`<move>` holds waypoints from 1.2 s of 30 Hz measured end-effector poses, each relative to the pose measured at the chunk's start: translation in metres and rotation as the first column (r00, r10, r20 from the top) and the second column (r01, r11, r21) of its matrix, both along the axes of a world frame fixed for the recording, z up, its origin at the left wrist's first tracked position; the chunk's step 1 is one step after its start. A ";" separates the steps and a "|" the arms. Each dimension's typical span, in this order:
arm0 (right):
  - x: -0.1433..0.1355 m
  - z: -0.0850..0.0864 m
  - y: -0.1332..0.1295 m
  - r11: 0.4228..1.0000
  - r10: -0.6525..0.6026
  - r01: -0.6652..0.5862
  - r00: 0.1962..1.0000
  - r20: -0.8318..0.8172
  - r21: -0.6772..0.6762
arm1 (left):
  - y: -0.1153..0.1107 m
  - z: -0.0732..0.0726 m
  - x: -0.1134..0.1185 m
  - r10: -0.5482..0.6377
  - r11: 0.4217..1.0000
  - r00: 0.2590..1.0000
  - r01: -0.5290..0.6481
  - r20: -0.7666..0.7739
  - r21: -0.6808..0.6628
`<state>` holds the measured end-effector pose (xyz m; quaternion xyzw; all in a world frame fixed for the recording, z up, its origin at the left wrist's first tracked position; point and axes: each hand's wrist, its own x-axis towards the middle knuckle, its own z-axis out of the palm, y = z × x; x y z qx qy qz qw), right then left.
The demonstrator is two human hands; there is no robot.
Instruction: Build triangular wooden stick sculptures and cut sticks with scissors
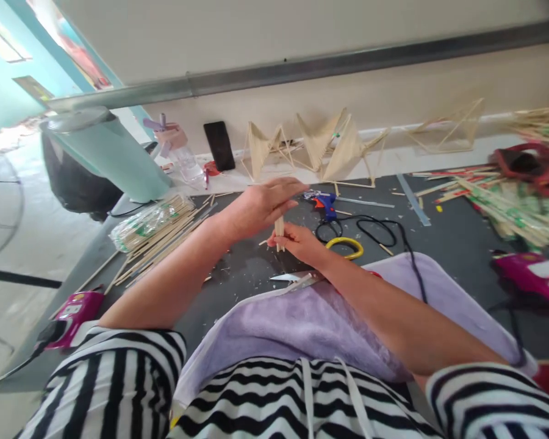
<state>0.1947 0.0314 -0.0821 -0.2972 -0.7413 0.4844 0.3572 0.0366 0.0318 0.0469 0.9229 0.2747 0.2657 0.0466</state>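
Observation:
A small bundle of short wooden sticks [279,227] stands upright between my hands, above the dark table [238,274]. My right hand [299,242] is closed round its lower part, and the stick ends show below the fingers. Over the top of the bundle lies my left hand [265,206], flat, with its fingers stretched out to the right. Just behind are a blue glue gun [326,205] with a black cord and a yellow ring [344,247]. Scissors [297,278] lie partly under my right forearm.
Long sticks [165,241] and a plastic-wrapped pack [141,224] lie left. Stick frames [318,143], a phone [219,146] and a bottle [180,152] stand along the wall. More sticks [507,207] are piled right. A purple cloth [265,323] covers the front edge.

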 end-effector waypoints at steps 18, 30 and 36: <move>-0.002 -0.015 0.006 0.960 -0.200 0.183 0.978 -0.059 -0.213 | -0.014 -0.055 -0.180 0.420 0.361 0.147 -0.932 -0.896 0.016; -0.002 -0.017 0.010 0.952 -0.191 0.161 0.977 -0.096 -0.259 | -0.006 -0.053 -0.185 0.450 0.364 0.173 -0.931 -0.876 0.003; -0.005 -0.013 0.011 0.901 -0.214 0.117 0.957 -0.195 -0.418 | 0.011 0.008 -0.131 0.599 0.507 0.605 -0.793 -0.524 -0.337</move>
